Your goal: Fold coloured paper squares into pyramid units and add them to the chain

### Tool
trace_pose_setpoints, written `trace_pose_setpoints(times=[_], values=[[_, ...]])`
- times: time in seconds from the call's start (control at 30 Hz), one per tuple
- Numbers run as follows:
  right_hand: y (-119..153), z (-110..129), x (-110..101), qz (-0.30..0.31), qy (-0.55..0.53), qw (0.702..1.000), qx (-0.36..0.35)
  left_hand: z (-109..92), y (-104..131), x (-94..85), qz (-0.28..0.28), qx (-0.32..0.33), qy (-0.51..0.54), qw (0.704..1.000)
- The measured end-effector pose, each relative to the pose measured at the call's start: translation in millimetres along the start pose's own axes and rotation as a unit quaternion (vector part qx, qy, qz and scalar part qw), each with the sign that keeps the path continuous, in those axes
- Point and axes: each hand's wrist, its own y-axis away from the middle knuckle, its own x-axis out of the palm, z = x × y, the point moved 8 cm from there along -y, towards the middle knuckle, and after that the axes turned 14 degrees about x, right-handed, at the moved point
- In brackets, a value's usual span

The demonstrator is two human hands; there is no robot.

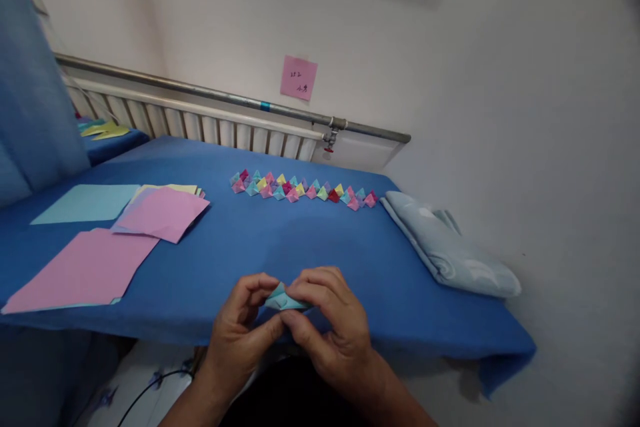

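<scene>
Between my two hands, just above the front edge of the blue-covered table (220,233), is a small folded piece of light blue paper (286,300). My left hand (246,327) pinches its left side, thumb below and fingers above. From the right, my right hand (335,320) grips the other side, its thumb near the left thumb at the lower edge. Fingers cover part of the folded paper. Farther back lie rows of small folded paper pieces (293,194) in pink, blue, yellow, red and purple.
On the left lie a large pink paper stack (90,267), smaller pink sheets (167,212) and a light blue sheet (87,203). A folded pale blue cloth (445,240) rests at the right edge. Behind the table stand a radiator (210,130) and a pipe (200,90).
</scene>
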Motion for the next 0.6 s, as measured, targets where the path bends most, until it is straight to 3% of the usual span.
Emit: trace_pose_setpoints(times=[0.6], values=[[-3, 2, 3, -0.002, -0.030, 0.999, 0.017, 12, 8, 1.9, -0.036, -0.100, 0.075, 0.991]])
